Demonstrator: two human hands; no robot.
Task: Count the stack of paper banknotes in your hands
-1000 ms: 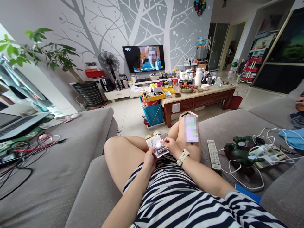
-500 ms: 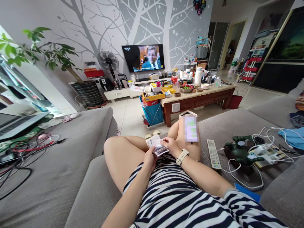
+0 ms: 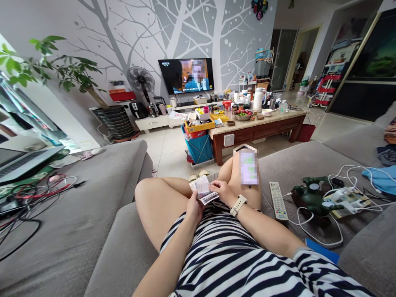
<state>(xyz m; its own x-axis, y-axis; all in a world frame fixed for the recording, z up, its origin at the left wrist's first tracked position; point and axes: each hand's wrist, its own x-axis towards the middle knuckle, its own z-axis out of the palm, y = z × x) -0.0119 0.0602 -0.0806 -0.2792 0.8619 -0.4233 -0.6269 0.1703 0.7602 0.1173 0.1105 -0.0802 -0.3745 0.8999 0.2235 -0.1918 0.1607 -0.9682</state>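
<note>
I sit on a grey sofa (image 3: pixel 77 231) with my legs folded. My left hand (image 3: pixel 194 207) grips a stack of banknotes (image 3: pixel 202 190) from below, over my lap. My right hand (image 3: pixel 220 191), with a white watch (image 3: pixel 238 205) at the wrist, pinches the right edge of the same stack with its fingertips. A phone (image 3: pixel 248 166) with a lit screen rests upright on my right knee, just right of the hands.
A remote (image 3: pixel 277 201), a green fist-shaped figure (image 3: pixel 312 197) and white cables with chargers (image 3: pixel 346 198) lie on the sofa at right. A laptop (image 3: pixel 27 159) and tangled cords lie at left. Ahead are a cluttered coffee table (image 3: pixel 256 123), a fan (image 3: pixel 140 80) and a TV (image 3: pixel 187 75).
Almost nothing moves. My right fingers shift slightly along the edge of the banknotes, and the stack tilts a little.
</note>
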